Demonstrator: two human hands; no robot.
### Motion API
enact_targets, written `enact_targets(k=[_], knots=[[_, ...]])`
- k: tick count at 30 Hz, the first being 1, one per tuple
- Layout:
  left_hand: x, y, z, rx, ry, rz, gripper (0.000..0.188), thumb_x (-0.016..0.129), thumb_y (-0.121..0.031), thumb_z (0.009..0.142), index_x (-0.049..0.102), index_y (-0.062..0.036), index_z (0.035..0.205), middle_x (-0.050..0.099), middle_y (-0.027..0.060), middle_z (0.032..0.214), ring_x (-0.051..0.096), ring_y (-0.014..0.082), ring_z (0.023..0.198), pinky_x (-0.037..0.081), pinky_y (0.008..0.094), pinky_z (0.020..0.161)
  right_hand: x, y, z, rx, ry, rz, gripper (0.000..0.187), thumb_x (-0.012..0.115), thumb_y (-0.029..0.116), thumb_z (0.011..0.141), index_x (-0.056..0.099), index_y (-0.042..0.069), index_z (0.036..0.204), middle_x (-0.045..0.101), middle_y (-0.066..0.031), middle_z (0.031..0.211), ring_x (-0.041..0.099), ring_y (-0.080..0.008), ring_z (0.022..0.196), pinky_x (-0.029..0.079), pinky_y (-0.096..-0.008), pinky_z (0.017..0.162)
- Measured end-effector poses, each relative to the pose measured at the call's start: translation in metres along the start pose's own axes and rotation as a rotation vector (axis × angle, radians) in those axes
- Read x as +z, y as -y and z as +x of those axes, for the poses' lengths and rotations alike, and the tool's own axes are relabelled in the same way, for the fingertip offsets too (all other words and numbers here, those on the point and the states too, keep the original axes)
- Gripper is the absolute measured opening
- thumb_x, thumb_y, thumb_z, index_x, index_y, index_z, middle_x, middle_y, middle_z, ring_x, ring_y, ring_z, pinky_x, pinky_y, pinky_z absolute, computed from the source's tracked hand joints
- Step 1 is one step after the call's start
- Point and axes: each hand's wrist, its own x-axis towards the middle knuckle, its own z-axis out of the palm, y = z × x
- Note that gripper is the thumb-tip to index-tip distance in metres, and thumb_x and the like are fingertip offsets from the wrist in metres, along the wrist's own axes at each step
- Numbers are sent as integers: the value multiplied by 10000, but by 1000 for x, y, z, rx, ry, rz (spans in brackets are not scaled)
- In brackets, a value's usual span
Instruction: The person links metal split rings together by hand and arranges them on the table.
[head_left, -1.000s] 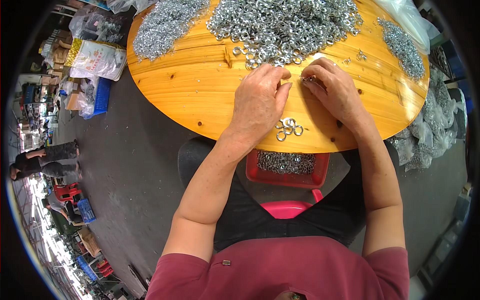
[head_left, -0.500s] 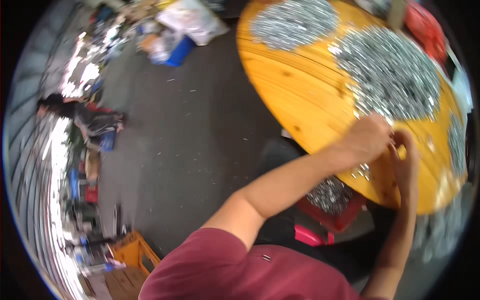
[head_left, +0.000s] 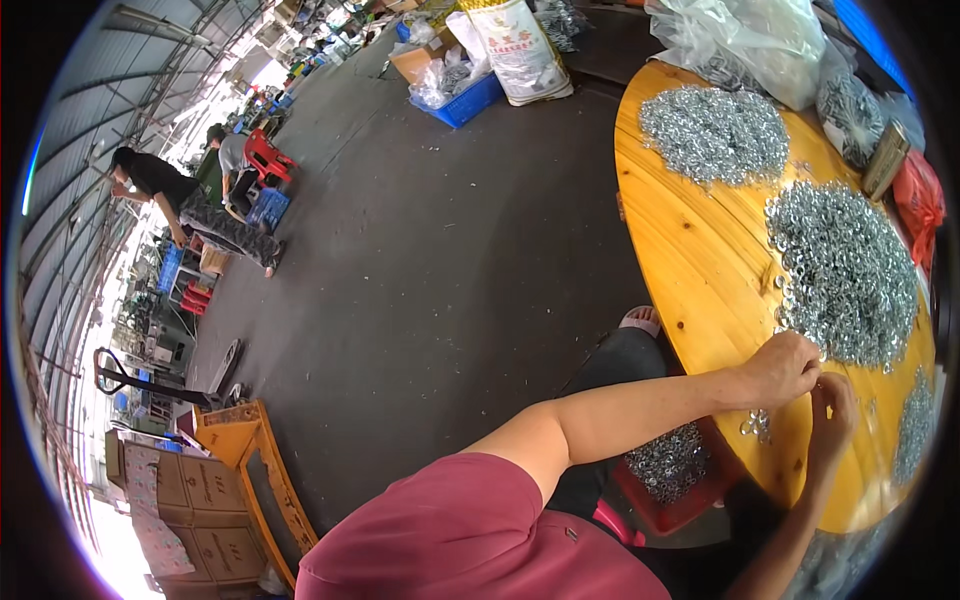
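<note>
My left hand (head_left: 782,366) and my right hand (head_left: 834,408) meet over the yellow wooden table (head_left: 705,290). Both have their fingers pinched closed, nearly touching; whatever is between them is too small to make out. Just beyond them spreads a big pile of small shiny ring-like metal parts (head_left: 845,270). A few loose metal parts (head_left: 757,426) lie on the wood below my left wrist. Under the table's near edge, a red tray (head_left: 725,450) holds more small metal pieces (head_left: 668,463).
Another metal pile (head_left: 715,135) lies at the table's far end, and a smaller one (head_left: 914,425) at its right edge. Clear plastic bags (head_left: 750,45) and a red bag (head_left: 918,200) crowd behind. A blue crate (head_left: 460,100), pallet jack (head_left: 150,385) and two people (head_left: 180,195) stand across the floor.
The view has swung, so the table and hands sit lower and further right, and the picture is sharper. Both hands stay close together near the big pile's near edge.
</note>
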Motion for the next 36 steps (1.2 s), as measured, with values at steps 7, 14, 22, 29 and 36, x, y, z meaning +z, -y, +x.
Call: enact_targets(k=[7,14,22,29,36], knots=[[12,1,2,12,-134,-46,124,588,-92,765,556,-5,682,568,125,687,535,287,599,459,385,572,4,-2,0,52,-55,-57,217,590,-103,785,609,42,946,597,-32,924,540,-158,769,442,-267,669],[30,-3,-1,88,-195,-37,132,565,-67,757,531,-5,645,565,122,675,523,278,589,445,383,568,-6,-6,-11,77,-72,-129,189,599,-101,769,594,34,902,587,-45,952,541,-187,811,443,-279,700],[-24,-38,-1,-225,29,-196,116,585,-59,820,625,6,733,543,14,604,420,94,534,368,245,488,-4,13,8,91,-30,258,123,672,-67,763,637,-2,861,590,-32,881,539,-138,715,451,-234,621],[-13,-33,-1,-261,135,-133,144,591,-124,895,665,-5,860,609,-6,692,453,68,573,382,199,523,-9,-6,-2,207,-14,501,80,672,-21,797,652,25,859,601,-16,812,531,-105,628,448,-227,570],[-7,-45,0,-212,92,-83,169,566,-127,894,677,0,890,624,9,720,478,90,598,393,218,548,-10,-12,0,67,-43,387,99,631,-74,820,633,-4,891,602,-37,884,565,-112,677,471,-211,602]])
